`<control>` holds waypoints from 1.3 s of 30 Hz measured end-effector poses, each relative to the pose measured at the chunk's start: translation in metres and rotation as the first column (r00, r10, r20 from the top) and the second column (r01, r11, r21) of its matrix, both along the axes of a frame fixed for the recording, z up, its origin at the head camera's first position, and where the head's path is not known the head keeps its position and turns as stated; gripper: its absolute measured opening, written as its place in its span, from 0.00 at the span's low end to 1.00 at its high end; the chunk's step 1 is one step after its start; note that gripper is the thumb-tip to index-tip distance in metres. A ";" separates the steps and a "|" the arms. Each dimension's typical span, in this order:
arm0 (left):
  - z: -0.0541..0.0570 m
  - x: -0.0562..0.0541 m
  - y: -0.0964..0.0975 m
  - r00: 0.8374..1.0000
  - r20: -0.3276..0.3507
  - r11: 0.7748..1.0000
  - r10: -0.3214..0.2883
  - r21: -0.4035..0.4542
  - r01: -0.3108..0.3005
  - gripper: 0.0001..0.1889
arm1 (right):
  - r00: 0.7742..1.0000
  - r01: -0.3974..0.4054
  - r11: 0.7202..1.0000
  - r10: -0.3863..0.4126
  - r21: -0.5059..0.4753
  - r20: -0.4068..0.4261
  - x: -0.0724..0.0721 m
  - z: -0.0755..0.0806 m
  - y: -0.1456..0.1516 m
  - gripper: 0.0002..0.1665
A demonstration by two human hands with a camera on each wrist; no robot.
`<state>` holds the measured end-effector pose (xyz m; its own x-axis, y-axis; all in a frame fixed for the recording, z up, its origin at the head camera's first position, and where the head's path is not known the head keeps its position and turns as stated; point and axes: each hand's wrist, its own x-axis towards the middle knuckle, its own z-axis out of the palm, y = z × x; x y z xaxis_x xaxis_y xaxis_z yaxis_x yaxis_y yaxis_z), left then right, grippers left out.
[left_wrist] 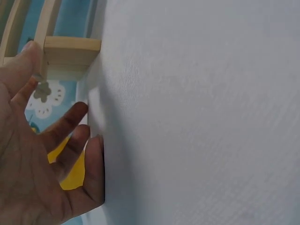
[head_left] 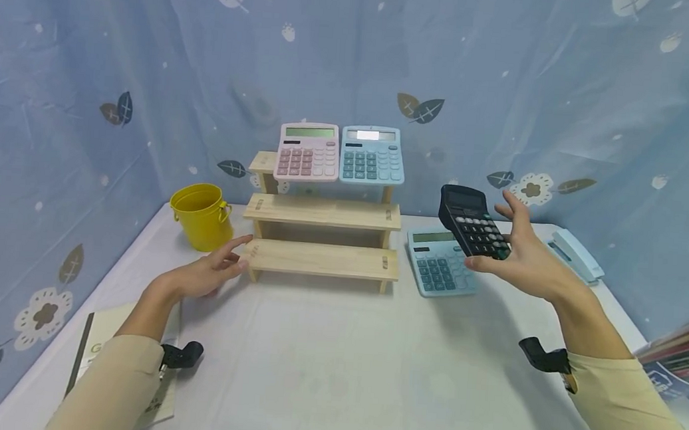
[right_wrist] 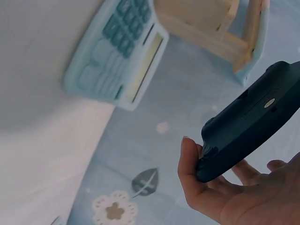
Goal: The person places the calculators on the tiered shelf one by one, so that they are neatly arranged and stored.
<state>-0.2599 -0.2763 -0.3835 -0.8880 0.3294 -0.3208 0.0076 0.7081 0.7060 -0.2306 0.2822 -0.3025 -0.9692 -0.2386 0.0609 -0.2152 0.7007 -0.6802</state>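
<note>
My right hand (head_left: 518, 254) holds a black calculator (head_left: 473, 220) by its edge, raised over the table with its keys facing me. In the right wrist view the thumb sits at the corner of the black calculator (right_wrist: 248, 122). Under it, a light blue calculator (head_left: 439, 275) lies on the table beside the rack. My left hand (head_left: 211, 272) pinches the left end of the lowest board of a three-tier wooden rack (head_left: 320, 260) between thumb and index finger; its other fingers are loosely bent. A pink calculator (head_left: 308, 152) and a blue calculator (head_left: 372, 156) stand side by side on the top tier.
A yellow bucket (head_left: 200, 215) stands left of the rack. A notebook (head_left: 164, 395) lies under my left forearm. Behind my right hand is a pale blue device (head_left: 576, 254); at the far right, a container (head_left: 671, 381) holds upright books. Patterned blue cloth hangs around the white table (head_left: 333, 374).
</note>
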 end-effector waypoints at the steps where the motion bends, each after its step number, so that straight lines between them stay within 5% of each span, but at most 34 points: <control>1: 0.000 0.000 0.001 1.000 -0.005 1.000 0.002 0.002 -0.002 0.41 | 1.000 -0.003 1.000 0.003 0.008 -0.002 0.000 0.002 -0.003 0.77; 13: -0.001 -0.001 -0.003 0.999 -0.006 0.999 -0.037 0.010 0.037 0.41 | 0.994 -0.089 0.994 0.094 0.070 -0.064 0.000 0.010 -0.046 0.78; 28: 0.000 -0.001 0.000 1.000 -0.010 0.999 -0.016 0.031 0.016 0.41 | 0.971 -0.182 0.982 0.188 0.056 -0.147 -0.009 0.011 -0.100 0.76; 39: 0.000 0.000 0.000 1.000 -0.011 1.000 -0.017 -0.002 0.017 0.40 | 0.967 -0.198 0.973 0.215 0.121 -0.139 -0.014 0.008 -0.136 0.78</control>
